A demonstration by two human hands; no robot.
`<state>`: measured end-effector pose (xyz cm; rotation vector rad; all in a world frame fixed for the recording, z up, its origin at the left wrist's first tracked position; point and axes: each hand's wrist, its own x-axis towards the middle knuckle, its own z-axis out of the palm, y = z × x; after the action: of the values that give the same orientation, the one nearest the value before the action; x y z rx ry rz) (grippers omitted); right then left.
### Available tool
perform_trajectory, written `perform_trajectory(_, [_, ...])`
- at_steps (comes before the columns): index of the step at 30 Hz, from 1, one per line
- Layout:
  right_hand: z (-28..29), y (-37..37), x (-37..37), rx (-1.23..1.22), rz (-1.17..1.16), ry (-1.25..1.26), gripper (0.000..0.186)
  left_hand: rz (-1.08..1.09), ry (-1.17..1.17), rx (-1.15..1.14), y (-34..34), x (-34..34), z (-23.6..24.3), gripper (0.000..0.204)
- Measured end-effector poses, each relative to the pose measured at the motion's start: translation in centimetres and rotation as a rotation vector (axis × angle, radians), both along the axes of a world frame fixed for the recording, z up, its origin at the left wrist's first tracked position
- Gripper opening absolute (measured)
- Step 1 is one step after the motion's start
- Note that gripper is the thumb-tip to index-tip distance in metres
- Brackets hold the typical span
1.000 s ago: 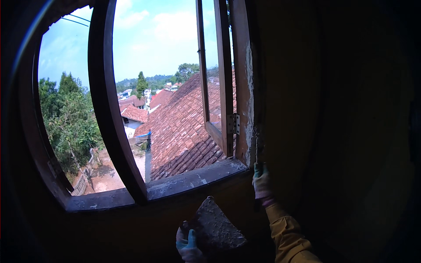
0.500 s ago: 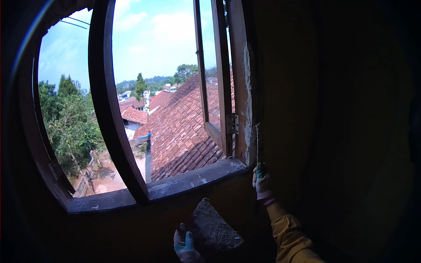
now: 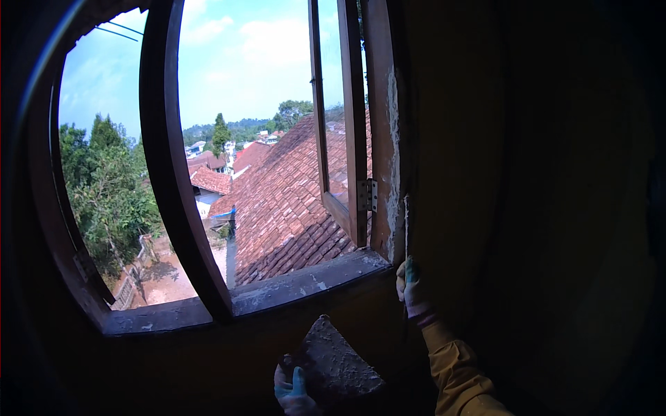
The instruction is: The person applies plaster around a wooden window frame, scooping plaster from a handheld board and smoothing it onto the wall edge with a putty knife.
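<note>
My left hand (image 3: 295, 394), in a light glove with blue on it, grips the edge of a dark, roughly triangular plate (image 3: 338, 360) crusted with rough, pale-edged material. Beside the window's lower right corner, my gloved right hand (image 3: 412, 288) is closed round a thin tool (image 3: 406, 229), seen edge-on and pointing upward. Its exact kind I cannot make out. The tool stands upright close to the wooden window frame (image 3: 379, 139), along whose side runs a ragged white strip of filler (image 3: 393, 132).
An open glazed sash (image 3: 356, 139) hangs outward on a metal hinge (image 3: 368, 196). The sill (image 3: 305, 283) is spotted with white, and a dark post (image 3: 166, 139) divides the opening. Dark wall (image 3: 458, 173) lies to the right. Outside are a tiled roof (image 3: 284, 208) and trees (image 3: 107, 187).
My right hand and its tool have shifted very slightly left along with a small movement of the view. Both hands keep their holds.
</note>
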<state>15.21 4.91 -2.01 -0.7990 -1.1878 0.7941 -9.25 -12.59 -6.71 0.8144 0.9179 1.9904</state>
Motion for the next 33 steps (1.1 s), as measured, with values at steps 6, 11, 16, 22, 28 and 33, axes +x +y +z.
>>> perform_trajectory(6, [-0.3,0.9,-0.3,-0.011,-0.174,-0.032,0.037,-0.002,-0.018,-0.002,0.1,-0.1,-0.5,0.035])
perform_trajectory(11, [-3.2,4.0,0.9,0.026,-0.424,-0.160,0.037,-0.005,-0.042,0.000,0.2,0.1,-0.7,0.035])
perform_trajectory(16, [-2.8,3.7,0.3,0.043,-0.711,-0.378,0.040,-0.006,-0.025,-0.008,-0.1,0.0,-0.1,0.036])
perform_trajectory(22, [-2.1,2.5,-0.6,0.118,-0.903,-0.575,0.043,0.028,-0.019,-0.034,-0.6,-0.1,-0.1,0.036])
perform_trajectory(28, [-4.2,3.2,0.4,0.234,-1.034,-0.611,0.042,0.005,-0.018,-0.007,-0.9,-0.4,-0.2,0.036])
perform_trajectory(33, [-4.3,3.2,-0.6,0.022,-0.493,-0.107,0.038,0.068,-0.015,0.003,-1.2,-1.2,-0.4,0.036])
